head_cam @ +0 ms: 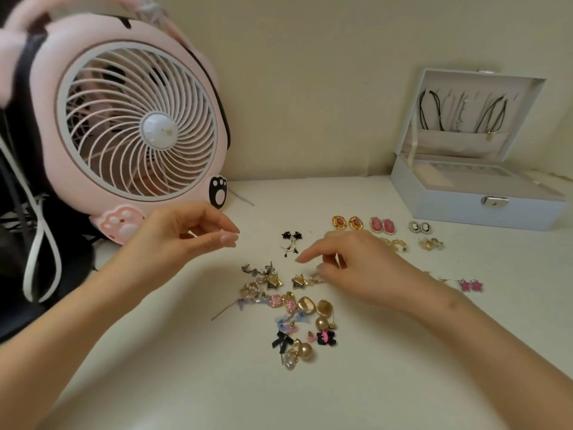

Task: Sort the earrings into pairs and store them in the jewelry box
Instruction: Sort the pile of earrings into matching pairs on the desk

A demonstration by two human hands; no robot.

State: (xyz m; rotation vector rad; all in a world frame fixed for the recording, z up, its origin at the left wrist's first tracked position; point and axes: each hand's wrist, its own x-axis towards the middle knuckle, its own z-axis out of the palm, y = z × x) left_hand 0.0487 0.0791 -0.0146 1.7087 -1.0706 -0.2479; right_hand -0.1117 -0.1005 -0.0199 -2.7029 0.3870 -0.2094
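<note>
Both forearms enter from the near edge. Unsorted earrings (pixel 297 308) lie heaped mid-table (pixel 186 383). The right hand (pixel 366 271) hovers at the heap's far edge, index extended, other fingers loosely curled, gripping nothing visible. A gold star earring (pixel 299 280) lies just below-left of them, nearer this hand. The left hand (pixel 186 234) pinches its fingertips together; contents indiscernible. Sorted pairs (pixel 381 225) lie farther right, some hidden behind the right hand. The open jewelry box (pixel 477 209) stands far right.

home, dressing table | pink paw-print fan (pixel 136 125) | open jewelry box (pixel 471 193) by wall
</note>
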